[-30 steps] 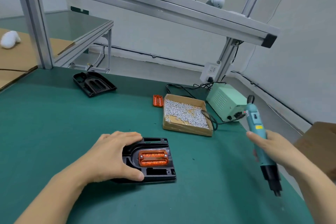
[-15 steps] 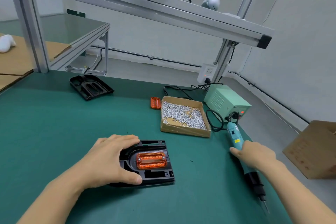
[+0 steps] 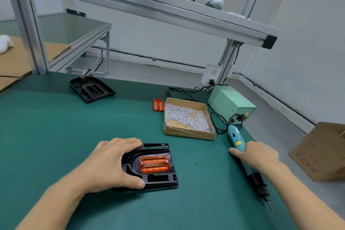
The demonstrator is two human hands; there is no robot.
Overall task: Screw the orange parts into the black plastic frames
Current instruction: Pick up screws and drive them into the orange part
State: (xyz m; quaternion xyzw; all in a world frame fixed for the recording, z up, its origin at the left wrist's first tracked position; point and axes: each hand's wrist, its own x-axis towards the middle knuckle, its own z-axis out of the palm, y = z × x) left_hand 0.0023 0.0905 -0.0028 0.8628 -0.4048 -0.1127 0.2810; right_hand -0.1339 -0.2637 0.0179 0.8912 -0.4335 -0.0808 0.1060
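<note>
The left hand (image 3: 112,164) is gripping the near black frame (image 3: 158,179) by its rounded left end, fingers curling over the far edge and thumb pressing along the near edge. An orange part (image 3: 154,163) is sitting in the frame's recess, just right of that hand's fingertips, with small screw heads showing at two of its corners. The right hand (image 3: 259,155) is lying over the teal electric screwdriver (image 3: 240,147), which is resting flat on the green mat (image 3: 56,136) with its bit pointing toward the person; whether the fingers are clamping the barrel or merely resting on it I cannot tell. Beyond the space between the two hands, a cardboard tray of screws (image 3: 187,118) is sitting with a spare orange part (image 3: 158,104) just beside it, and a second black frame (image 3: 91,88) is lying well beyond the left hand.

The frame is looking like light, rigid moulded plastic (likely to skid on the mat under driver pressure), so holding it down by its solid outer rim seems wise. The orange part appears thin, glossy and probably scratch-prone, so pinching it by its short ends would be safest.
</note>
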